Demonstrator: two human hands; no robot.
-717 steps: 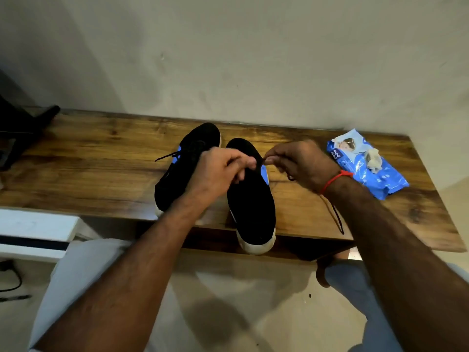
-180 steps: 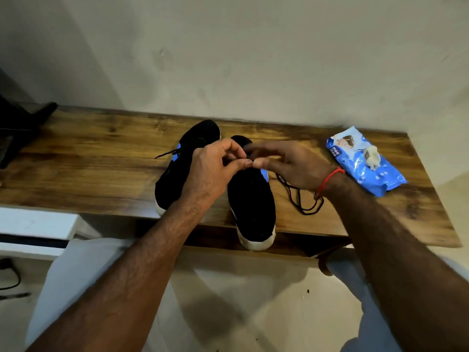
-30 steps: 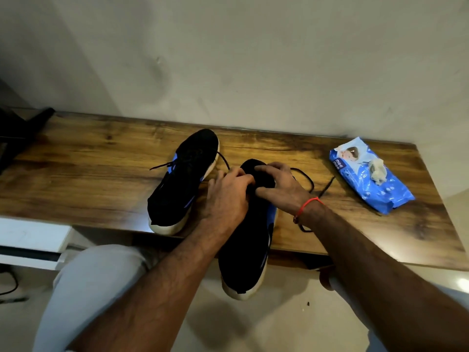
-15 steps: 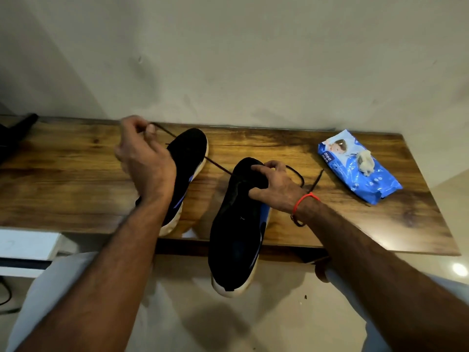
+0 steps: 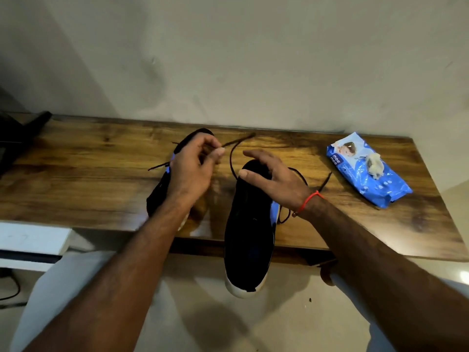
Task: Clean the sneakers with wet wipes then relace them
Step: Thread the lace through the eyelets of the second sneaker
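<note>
Sneakers: two (image 5: 250, 224) (image 5: 162, 189); wipes pack (image 5: 368, 171): one

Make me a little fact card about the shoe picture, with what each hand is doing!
Left hand: pinches the black lace above the table
Right hand: fingers spread, rests on the near sneaker
Near sneaker: black, white toe hanging over the table's front edge
Far sneaker: black, partly hidden behind the left hand
Wipes pack: blue, at the right, a crumpled used wipe on top
Wall: plain, behind the table
</note>
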